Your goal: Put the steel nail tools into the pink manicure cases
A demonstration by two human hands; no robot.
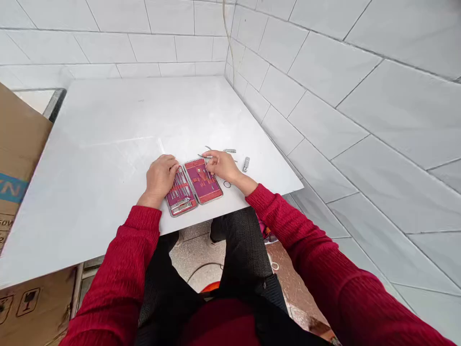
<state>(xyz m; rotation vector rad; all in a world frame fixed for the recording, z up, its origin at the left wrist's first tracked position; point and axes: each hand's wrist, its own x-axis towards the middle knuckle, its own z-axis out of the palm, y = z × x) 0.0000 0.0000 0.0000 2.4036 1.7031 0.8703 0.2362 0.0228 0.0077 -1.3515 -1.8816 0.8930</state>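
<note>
An open manicure case (209,196) with a red and magenta lining lies on the white table in front of me. Slim metal tools (180,185) stand in loops in its left half, above nail clippers (181,205). My left hand (160,178) is curled over the upper left edge of the case, gripping it. Over the upper right of the case, my right hand (221,166) has its fingers pinched at the right panel's tools; what they hold is too small to name. A loose nail clipper (246,164) and a smaller clipper (229,151) lie to the right.
The white table (108,115) meets tiled walls (309,120) behind and on the right. A metal ring (227,184) shows beside the case, under my right wrist. Cardboard boxes (21,129) stand left of the table and below it.
</note>
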